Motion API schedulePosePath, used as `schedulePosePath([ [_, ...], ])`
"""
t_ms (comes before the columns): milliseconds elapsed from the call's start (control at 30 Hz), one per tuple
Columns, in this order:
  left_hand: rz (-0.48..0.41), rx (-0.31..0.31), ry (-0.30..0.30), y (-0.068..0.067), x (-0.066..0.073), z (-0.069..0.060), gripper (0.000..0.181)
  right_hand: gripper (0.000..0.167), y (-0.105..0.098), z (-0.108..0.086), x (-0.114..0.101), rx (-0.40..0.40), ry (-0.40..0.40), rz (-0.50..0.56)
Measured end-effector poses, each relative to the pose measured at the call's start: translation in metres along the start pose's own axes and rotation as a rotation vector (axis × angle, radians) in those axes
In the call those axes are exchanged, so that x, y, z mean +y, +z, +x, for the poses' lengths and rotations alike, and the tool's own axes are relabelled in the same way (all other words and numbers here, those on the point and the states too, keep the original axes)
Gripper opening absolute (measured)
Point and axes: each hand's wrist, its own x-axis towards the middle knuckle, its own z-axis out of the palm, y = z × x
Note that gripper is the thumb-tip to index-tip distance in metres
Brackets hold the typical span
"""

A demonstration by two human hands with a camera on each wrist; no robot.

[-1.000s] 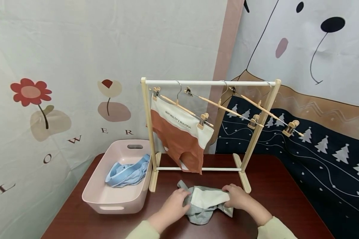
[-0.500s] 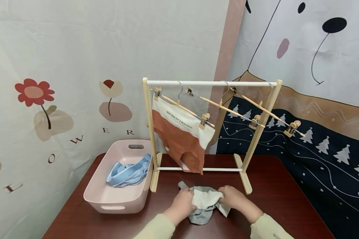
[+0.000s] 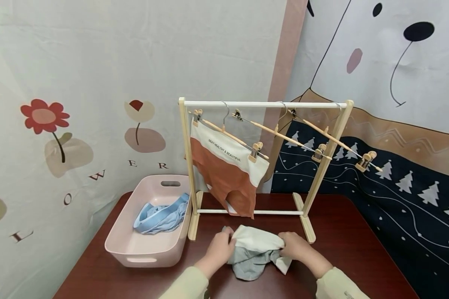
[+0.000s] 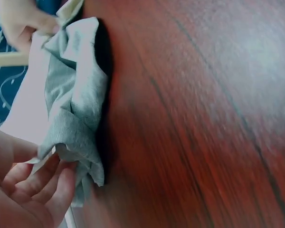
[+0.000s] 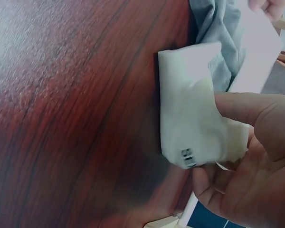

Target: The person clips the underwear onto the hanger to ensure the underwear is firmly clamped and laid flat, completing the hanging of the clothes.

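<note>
A grey garment with a white band (image 3: 255, 239) is held between both hands above the table's front part. My left hand (image 3: 219, 249) pinches its left end; in the left wrist view the thumb and fingers of that hand (image 4: 33, 185) grip the grey cloth (image 4: 73, 128). At the band's right end my right hand (image 3: 297, 248) grips the cloth. In the right wrist view, this hand (image 5: 256, 156) has thumb and fingers on the white fabric (image 5: 187, 104), where some dark letters show. The lower grey part hangs down in folds.
Behind the hands stands a wooden rack (image 3: 309, 195). An orange and white garment (image 3: 224, 174) hangs from its left hanger; two bare clip hangers (image 3: 277, 132) are beside it. On the left, a pink basket (image 3: 116, 232) holds a blue garment (image 3: 161, 218).
The white band has been lifted and spread wider between the hands. My left hand has moved slightly left and up, my right hand slightly right.
</note>
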Motion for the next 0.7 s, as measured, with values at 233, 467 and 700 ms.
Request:
schedulePosePath([
  [233,-0.213,0.136,-0.057,-0.013,-0.02,0.003,0.011,0.03,-0.008,-0.005,0.003,0.023,0.037,0.035],
  [467,-0.357,0.167,-0.134,-0.026,-0.03,0.005,0.009,0.012,-0.012,-0.005,0.009,0.097,-0.003,0.141],
  [700,-0.303,0.181,-0.143,-0.027,-0.034,0.005,0.011,0.014,-0.023,-0.001,0.006,0.088,0.123,0.424],
])
